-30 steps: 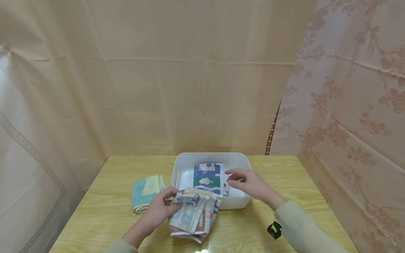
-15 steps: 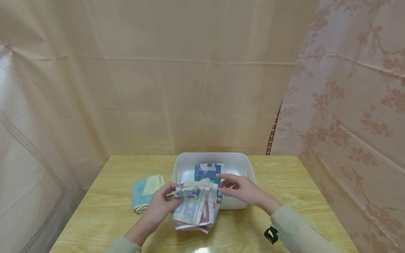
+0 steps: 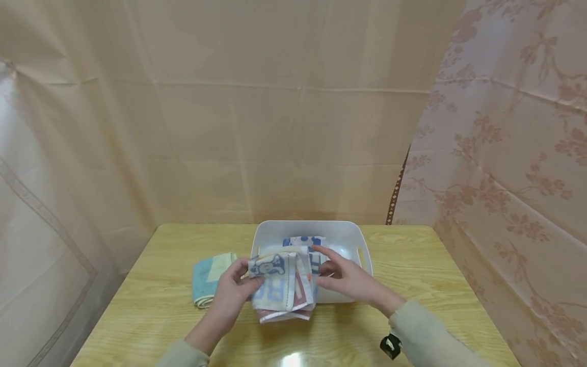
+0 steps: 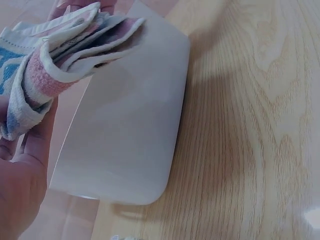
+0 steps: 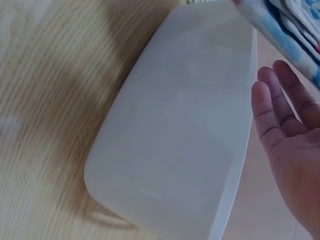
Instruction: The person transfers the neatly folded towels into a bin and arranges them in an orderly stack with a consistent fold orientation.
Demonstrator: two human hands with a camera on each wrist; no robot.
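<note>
In the head view, my left hand (image 3: 231, 291) pinches the left edge of a folded towel (image 3: 275, 290) between thumb and fingers. This towel shows a blue bear, pale letters and pinkish layers below. It hangs over the front rim of a white plastic bin (image 3: 341, 297), above the table. My right hand (image 3: 347, 278) is at the towel's right edge with its fingers loosely extended; whether it touches the cloth is unclear. The right wrist view shows three of its fingers apart from the towel (image 5: 285, 37). Inside the bin lies a blue patterned towel (image 3: 300, 241), mostly hidden.
A teal and yellow folded towel (image 3: 206, 283) lies on the wooden table (image 3: 151, 306), left of the bin. Beige curtain (image 3: 293, 127) hangs behind the table, with flowered cloth (image 3: 518, 168) along the right. A black device (image 3: 391, 346) is near the right cuff.
My left hand has raised the bear towel slightly toward the bin, and its layers hang straighter. My right hand has moved left from the bin's inside to the towel's right edge.
</note>
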